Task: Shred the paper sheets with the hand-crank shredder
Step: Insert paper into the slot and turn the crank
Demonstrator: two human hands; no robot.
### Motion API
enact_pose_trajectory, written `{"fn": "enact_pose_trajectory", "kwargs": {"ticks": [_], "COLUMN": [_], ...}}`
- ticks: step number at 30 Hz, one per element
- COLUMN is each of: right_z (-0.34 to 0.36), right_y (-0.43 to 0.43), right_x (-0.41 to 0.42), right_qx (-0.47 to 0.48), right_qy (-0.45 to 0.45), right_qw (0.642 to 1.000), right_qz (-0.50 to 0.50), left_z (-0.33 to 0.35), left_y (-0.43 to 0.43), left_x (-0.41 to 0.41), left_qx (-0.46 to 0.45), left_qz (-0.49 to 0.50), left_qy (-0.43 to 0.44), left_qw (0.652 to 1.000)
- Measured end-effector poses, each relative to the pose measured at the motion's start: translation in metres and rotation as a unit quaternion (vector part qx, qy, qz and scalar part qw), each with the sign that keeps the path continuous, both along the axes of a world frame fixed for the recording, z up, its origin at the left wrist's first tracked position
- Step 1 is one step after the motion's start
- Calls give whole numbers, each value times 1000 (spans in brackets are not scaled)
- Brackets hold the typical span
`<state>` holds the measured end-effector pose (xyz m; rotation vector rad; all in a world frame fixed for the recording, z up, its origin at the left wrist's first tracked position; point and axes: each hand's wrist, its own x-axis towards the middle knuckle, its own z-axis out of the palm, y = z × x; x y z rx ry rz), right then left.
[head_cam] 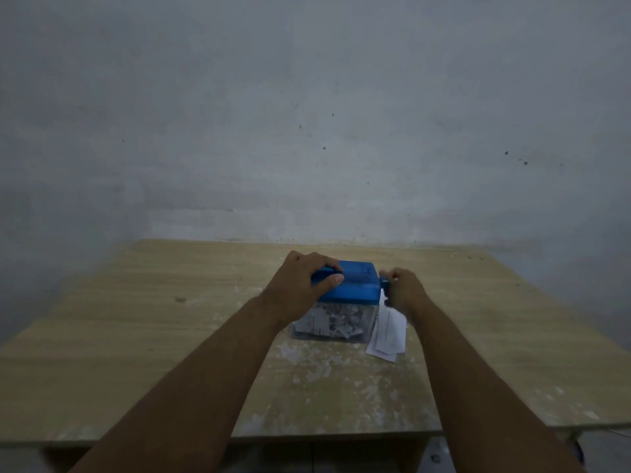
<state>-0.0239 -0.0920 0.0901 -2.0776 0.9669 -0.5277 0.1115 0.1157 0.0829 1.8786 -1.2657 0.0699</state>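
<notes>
In the head view, the shredder stands mid-table, its clear bin partly filled with shreds. The left hand grips the left end of the blue top, fingers curled over the far edge and thumb on the near side, likely to steady it against cranking. The right hand curls its fingers round the crank on the right side, though blur hides the exact grip. Spare sheets lie just right of the bin, handy for feeding.
</notes>
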Motion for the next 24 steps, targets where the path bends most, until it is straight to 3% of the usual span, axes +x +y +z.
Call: {"fn": "enact_pose_trajectory", "kwargs": {"ticks": [5, 7, 10, 13, 17, 24], "right_z": [-38, -38, -18, 12, 44, 53], "right_y": [25, 41, 59, 55, 34, 4], "right_x": [-29, -46, -66, -65, -43, 2], "right_qx": [9, 34, 79, 28, 51, 75], "right_qy": [7, -45, -139, -158, -213, -177], "right_qw": [999, 997, 985, 987, 976, 981], "right_qz": [-30, -53, -58, -30, 6, 13], "left_z": [-1, -1, 1, -1, -1, -2], "left_y": [-1, -1, -1, -1, -3, -5], "left_x": [-1, -1, -3, 0, 1, 7], "left_qx": [7, 10, 0, 0, -6, -1], "left_qz": [9, 12, 6, 6, 14, -3], "left_qy": [-28, -37, -26, -25, -20, -12], "left_qw": [1000, 999, 1000, 1000, 1000, 1000]}}
